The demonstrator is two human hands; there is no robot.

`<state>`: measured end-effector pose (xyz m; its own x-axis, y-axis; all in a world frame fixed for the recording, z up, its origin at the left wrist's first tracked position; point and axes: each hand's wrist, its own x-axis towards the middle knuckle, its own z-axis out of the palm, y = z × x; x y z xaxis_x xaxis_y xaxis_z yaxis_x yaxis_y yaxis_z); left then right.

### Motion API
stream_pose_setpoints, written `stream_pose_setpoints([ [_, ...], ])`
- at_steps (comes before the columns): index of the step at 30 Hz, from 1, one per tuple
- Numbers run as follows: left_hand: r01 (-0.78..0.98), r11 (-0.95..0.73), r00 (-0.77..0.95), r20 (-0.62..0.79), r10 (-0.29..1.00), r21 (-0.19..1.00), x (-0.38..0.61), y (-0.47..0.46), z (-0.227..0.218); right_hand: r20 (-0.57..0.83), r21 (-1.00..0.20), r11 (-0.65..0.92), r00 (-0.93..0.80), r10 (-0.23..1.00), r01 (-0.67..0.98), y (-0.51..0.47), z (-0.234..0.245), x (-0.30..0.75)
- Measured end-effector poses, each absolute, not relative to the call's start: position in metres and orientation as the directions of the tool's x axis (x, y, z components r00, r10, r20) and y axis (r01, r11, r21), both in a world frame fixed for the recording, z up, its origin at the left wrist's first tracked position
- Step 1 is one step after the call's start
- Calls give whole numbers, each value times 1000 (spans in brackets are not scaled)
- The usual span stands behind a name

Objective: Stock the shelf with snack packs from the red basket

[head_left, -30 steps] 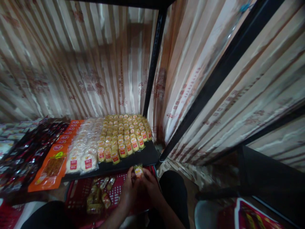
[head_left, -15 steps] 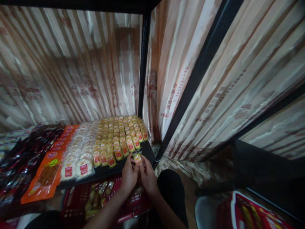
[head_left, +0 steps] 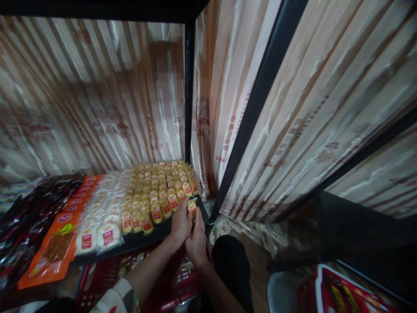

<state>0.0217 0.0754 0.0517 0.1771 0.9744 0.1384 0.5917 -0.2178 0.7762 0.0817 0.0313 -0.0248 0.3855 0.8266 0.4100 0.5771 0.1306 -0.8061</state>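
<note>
A small yellow snack pack (head_left: 192,205) with a red label is pinched between my left hand (head_left: 181,224) and my right hand (head_left: 196,241). Both hands are closed on it and hold it at the front right corner of the black shelf (head_left: 156,234), at the end of the rows of like yellow packs (head_left: 159,187). My forearms reach up from the bottom middle of the view over a red basket (head_left: 97,282).
Left of the yellow packs lie rows of white round cakes (head_left: 104,217), orange packets (head_left: 55,243) and dark packets (head_left: 19,221). Black shelf posts (head_left: 188,87) and striped plastic sheeting (head_left: 309,108) close in the back and right. A red printed bag (head_left: 345,295) lies at bottom right.
Both hands have carried the yellow pack up from above the red basket onto the shelf's front right corner. My view has shifted to the right.
</note>
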Motion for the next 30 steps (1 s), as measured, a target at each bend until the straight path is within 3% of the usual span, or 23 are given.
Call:
stream_pose_setpoints([
  [9, 687, -259, 247, 117, 962, 679, 39, 99, 60, 400, -838, 123, 444, 802, 532, 57, -30, 93],
  [18, 845, -361, 315, 179, 932, 395, 45, 124, 73, 414, -830, 123, 452, 791, 545, 79, -32, 99],
  [30, 902, -390, 351, 209, 913, 185, 43, 146, 81, 389, -789, 61, 419, 821, 612, 91, -32, 96],
])
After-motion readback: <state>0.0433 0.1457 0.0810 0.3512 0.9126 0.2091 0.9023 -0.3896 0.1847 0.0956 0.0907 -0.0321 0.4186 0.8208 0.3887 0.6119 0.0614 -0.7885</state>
